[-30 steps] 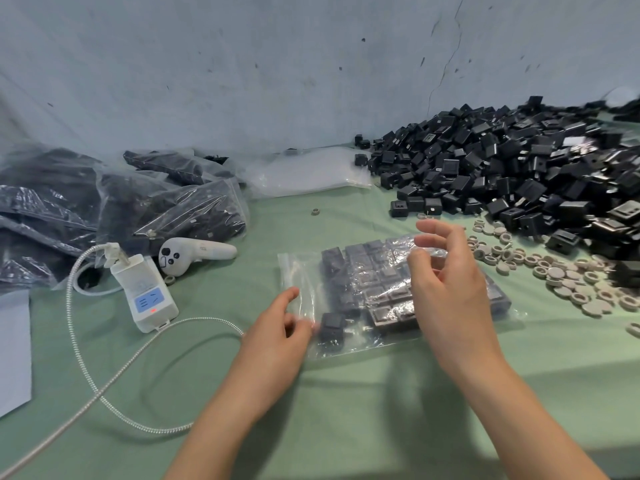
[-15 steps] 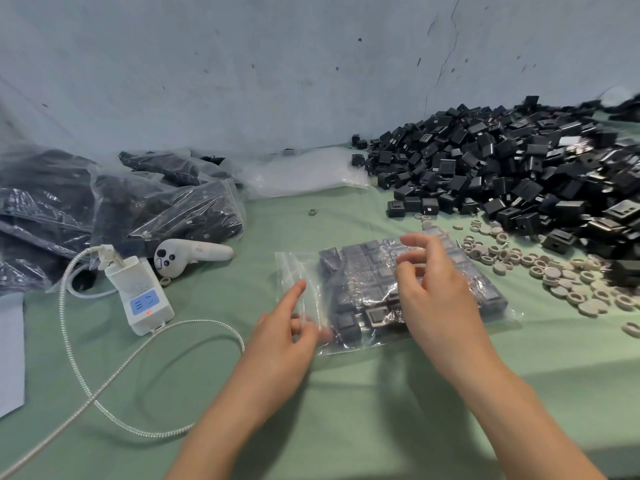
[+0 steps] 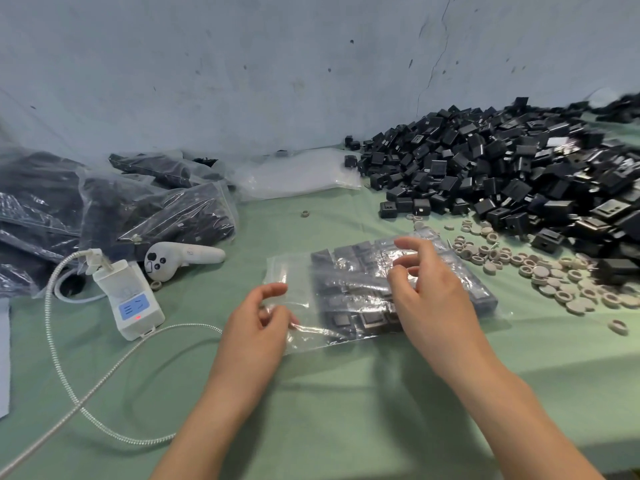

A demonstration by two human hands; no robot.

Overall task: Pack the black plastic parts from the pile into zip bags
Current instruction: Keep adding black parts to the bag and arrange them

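Clear zip bag (image 3: 291, 271), black parts (image 3: 349, 289) inside, left hand (image 3: 256, 327) pinching its edge, right hand (image 3: 436, 299) spread on top

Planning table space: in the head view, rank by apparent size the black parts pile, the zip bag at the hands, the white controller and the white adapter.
1. pile
2. zip bag
3. controller and adapter: look alike in size, and the adapter lies nearer the camera, so unranked.

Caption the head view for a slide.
Left hand pinches the zip bag of black parts; right hand over it, pile beyond.
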